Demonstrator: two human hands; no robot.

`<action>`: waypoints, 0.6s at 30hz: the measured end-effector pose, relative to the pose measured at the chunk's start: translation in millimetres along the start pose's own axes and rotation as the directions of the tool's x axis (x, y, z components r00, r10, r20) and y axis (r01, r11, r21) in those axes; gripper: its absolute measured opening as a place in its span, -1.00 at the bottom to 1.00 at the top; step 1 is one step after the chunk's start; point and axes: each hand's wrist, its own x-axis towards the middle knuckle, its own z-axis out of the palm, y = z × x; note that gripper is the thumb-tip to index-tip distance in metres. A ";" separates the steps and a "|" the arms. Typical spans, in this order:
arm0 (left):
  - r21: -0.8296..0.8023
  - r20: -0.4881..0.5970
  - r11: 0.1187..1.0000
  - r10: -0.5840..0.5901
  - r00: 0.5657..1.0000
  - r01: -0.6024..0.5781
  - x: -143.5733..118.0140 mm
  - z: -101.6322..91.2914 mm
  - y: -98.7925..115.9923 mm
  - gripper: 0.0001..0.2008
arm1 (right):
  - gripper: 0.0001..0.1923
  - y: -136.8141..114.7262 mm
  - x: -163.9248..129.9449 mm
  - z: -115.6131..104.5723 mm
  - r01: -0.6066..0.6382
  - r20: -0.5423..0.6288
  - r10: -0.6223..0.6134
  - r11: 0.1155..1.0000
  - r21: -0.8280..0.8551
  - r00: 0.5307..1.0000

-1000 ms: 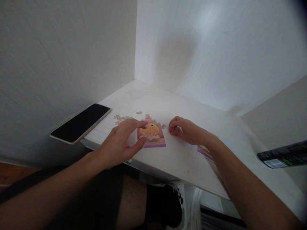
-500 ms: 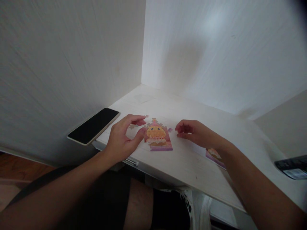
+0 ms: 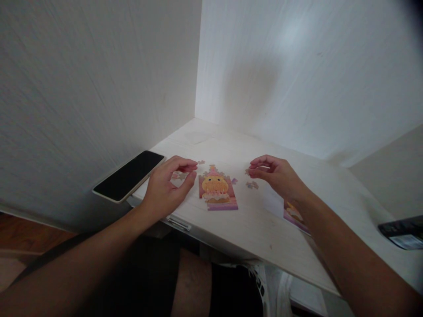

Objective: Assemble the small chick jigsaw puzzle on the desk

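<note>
A partly assembled jigsaw puzzle (image 3: 218, 191) lies flat, showing a yellow figure with round eyes on a pink and purple ground. Beside its left edge rests my left hand (image 3: 170, 182), thumb and fingers curved with a gap and nothing between them. Loose puzzle pieces (image 3: 178, 175) lie partly under that hand. Right of the puzzle, my right hand (image 3: 276, 174) has its thumb and fingertips closed at a small puzzle piece (image 3: 247, 171). Just below those fingertips lie more loose pieces (image 3: 252, 185).
A phone (image 3: 128, 176) lies at the white table's (image 3: 257, 233) left edge, by the wall. A picture card (image 3: 292, 215) is partly hidden beneath my right forearm. A dark labelled object (image 3: 403, 231) sits at far right. Walls border the table behind and left.
My right hand has moved right and slightly away from me, uncovering loose pieces beside the puzzle. My left hand has shifted slightly left, its thumb now off the puzzle's edge.
</note>
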 end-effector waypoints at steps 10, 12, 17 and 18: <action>0.049 0.034 0.997 0.063 0.997 -0.065 4.4 0.0 -2.5 -0.88 | -0.83 17.1 4.9 7.2 0.014 -0.029 -0.033 0.864 -0.503 0.999; 0.052 0.044 0.997 0.061 0.997 -0.063 4.4 0.1 -4.7 -0.88 | -0.83 17.3 4.2 11.1 0.066 0.000 -0.080 0.823 -0.565 0.997; 0.070 0.020 0.996 0.048 0.999 -0.049 6.9 -0.5 -6.7 -0.87 | -0.79 10.0 1.0 25.5 0.395 0.255 -0.302 0.690 -0.607 0.918; 0.074 0.013 0.996 0.045 0.999 -0.046 7.7 -1.3 -7.0 -0.87 | -0.78 8.0 0.7 27.7 0.424 0.293 -0.307 0.681 -0.597 0.905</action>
